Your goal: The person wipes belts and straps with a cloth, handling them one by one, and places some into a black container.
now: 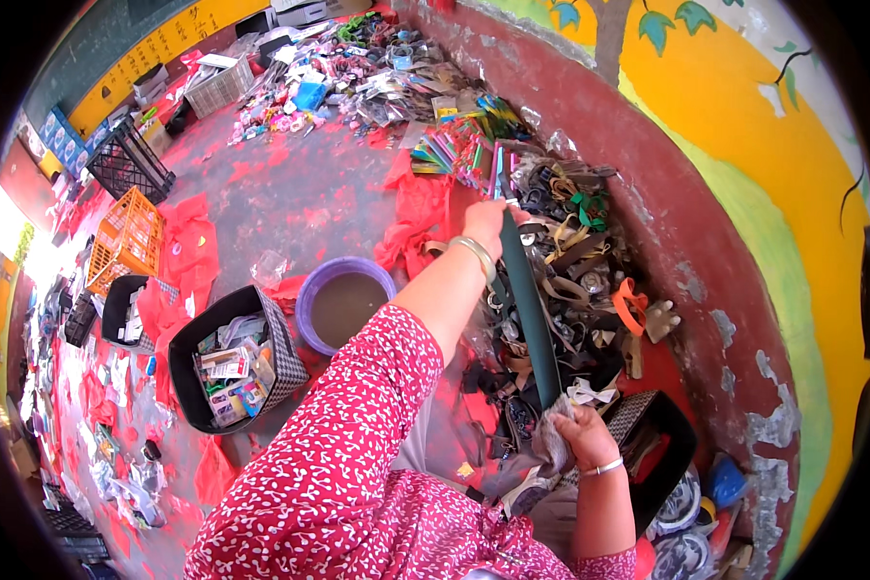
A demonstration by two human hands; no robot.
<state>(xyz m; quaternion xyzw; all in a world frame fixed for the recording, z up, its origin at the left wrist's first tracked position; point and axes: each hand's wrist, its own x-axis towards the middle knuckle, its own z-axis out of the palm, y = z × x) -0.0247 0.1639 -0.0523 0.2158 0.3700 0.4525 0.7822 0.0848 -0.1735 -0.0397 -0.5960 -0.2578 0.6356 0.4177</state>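
Left hand [485, 228] grips green strap [530, 309]; right hand [588, 441] clutches grey rag [552, 437] against it. Purple basin [306, 314] — brownish liquid [348, 309]; checkered bin [283, 350] — packets [237, 372].

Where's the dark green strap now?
In the head view, right of centre, the dark green strap runs from the left hand down to the grey cloth.

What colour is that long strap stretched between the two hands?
The strap is dark green, seen best in the head view.

Dark green strap [529, 314]; grey cloth [551, 445]; purple basin [306, 316]; orange crate [137, 228]; checked basket [283, 356].
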